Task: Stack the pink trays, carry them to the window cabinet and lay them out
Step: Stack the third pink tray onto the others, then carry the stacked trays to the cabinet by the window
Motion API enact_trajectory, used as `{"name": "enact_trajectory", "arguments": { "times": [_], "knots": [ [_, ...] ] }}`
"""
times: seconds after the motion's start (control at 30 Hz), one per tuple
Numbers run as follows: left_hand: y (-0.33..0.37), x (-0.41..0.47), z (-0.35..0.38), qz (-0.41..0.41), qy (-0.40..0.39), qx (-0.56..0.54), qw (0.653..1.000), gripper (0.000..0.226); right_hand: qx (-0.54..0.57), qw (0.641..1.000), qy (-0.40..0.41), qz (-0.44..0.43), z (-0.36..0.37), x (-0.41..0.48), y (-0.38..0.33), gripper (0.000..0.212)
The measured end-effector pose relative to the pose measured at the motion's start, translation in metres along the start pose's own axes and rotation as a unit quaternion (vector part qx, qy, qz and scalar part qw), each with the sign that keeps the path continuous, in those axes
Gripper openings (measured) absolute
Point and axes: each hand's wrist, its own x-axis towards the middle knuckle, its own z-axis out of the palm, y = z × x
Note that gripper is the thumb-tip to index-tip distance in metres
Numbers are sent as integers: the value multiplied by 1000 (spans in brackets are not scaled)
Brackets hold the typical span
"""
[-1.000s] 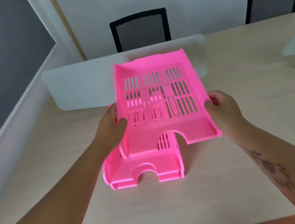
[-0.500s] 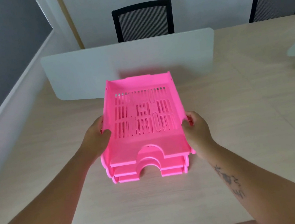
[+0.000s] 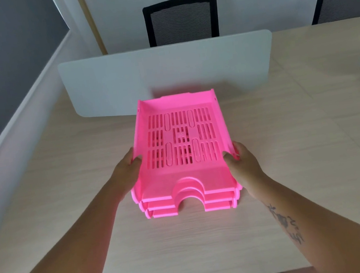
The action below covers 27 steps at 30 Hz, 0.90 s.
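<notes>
Head view: three empty pink trays sit nested in a stack on the pale wood-grain counter, before a frosted divider. Left hand and right hand clasp the top tray's slotted plastic sides, thumbs over the rims.

L hand & R hand out front, forearms converging, thumbs hooked inward, fingers curled under.
</notes>
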Motion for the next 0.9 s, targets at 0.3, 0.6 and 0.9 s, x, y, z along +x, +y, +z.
{"name": "enact_trajectory", "arguments": {
  "times": [0.3,0.6,0.9],
  "knots": [
    [-1,10,6,-96,14,-78,992,40,1,997,17,73,14,3,9,32],
    [-51,-30,16,-4,-50,-234,971,50,31,998,-44,28,1,-27,25,31],
    [-69,-31,53,-73,77,-246,963,29,122,990,15,71,28,-29,42,44]
  ]
}}
